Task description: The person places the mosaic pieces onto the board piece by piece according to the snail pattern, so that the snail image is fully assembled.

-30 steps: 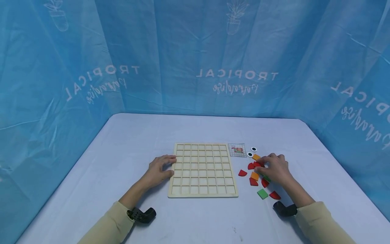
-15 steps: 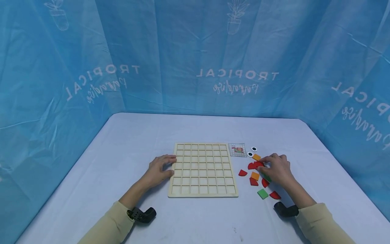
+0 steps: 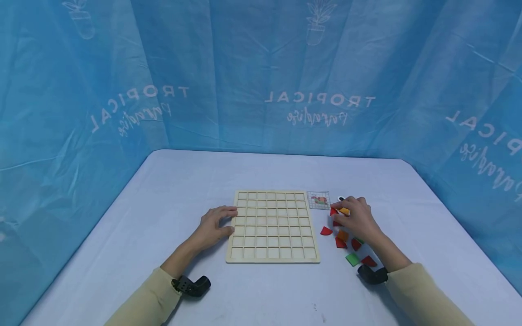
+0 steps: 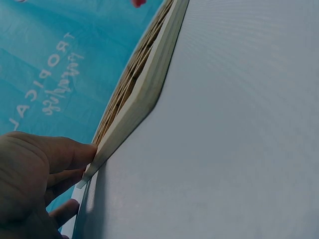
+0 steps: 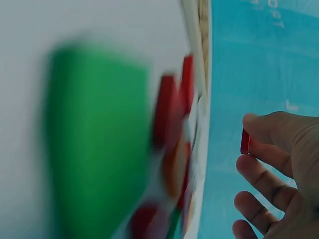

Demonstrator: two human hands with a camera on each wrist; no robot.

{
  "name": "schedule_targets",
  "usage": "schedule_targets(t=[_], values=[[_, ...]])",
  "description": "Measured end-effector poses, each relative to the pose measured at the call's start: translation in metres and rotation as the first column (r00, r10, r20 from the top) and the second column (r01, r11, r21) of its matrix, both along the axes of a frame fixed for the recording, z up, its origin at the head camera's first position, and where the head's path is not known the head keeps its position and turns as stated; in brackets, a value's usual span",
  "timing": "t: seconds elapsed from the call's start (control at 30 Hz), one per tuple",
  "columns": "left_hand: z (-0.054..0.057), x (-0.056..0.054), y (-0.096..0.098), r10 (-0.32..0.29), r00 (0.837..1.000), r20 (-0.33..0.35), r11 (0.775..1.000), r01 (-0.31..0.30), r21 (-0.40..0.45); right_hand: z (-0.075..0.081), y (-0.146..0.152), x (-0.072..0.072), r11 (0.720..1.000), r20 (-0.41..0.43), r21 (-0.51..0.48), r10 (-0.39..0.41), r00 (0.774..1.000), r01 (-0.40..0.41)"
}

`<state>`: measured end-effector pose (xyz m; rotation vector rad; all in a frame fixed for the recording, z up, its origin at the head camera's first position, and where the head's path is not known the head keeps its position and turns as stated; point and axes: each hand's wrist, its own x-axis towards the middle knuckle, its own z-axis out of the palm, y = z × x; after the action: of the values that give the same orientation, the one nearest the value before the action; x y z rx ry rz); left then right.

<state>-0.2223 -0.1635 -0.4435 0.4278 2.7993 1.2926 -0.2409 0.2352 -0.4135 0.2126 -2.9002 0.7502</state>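
Observation:
My right hand [image 3: 358, 221] pinches a red piece [image 5: 245, 141] between thumb and index finger, raised off the table in the right wrist view. Its other fingers are loosely bent. Below and around that hand lie loose flat pieces: a red quarter-round [image 3: 326, 231], an orange square [image 3: 342, 235], a green square [image 3: 352, 259] and more red ones. To the left, my left hand [image 3: 214, 228] rests at the left edge of a pale wooden grid board [image 3: 272, 231], thumb and fingertips touching its rim. The left wrist view shows the thumb against the board's edge.
A small printed picture card [image 3: 319, 200] lies beside the board's top right corner. A white disc with a dark centre [image 3: 340, 198] shows partly behind my right hand. A white cloth covers the table [image 3: 261, 294]; a blue curtain [image 3: 244, 68] hangs around it.
My right hand has moved left and away from me, over the far loose pieces, and now lifts a red piece. My left hand stays at the board's edge.

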Motion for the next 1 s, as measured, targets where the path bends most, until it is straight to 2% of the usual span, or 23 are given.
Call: schedule_targets(t=[0.27, 0.57, 0.73, 1.0], values=[[0.001, -0.001, 0.001, -0.003, 1.000, 0.010, 1.000, 0.003, -0.005, 0.005, -0.040, -0.014, 0.993, 0.010, -0.054, 0.102, 0.995, -0.101], [0.000, 0.000, 0.003, 0.001, 1.000, 0.005, 1.000, -0.001, -0.002, -0.005, -0.069, -0.034, 0.977, 0.084, -0.108, 0.196, 0.977, -0.186], [0.000, 0.000, 0.004, 0.011, 1.000, 0.002, 1.000, -0.011, -0.003, -0.009, -0.079, -0.039, 0.974, 0.101, -0.114, 0.207, 0.973, -0.195], [0.000, 0.001, 0.003, 0.027, 1.000, 0.006, 1.000, -0.027, -0.011, -0.015, -0.085, -0.045, 0.975, 0.119, -0.064, 0.218, 0.969, -0.212]])
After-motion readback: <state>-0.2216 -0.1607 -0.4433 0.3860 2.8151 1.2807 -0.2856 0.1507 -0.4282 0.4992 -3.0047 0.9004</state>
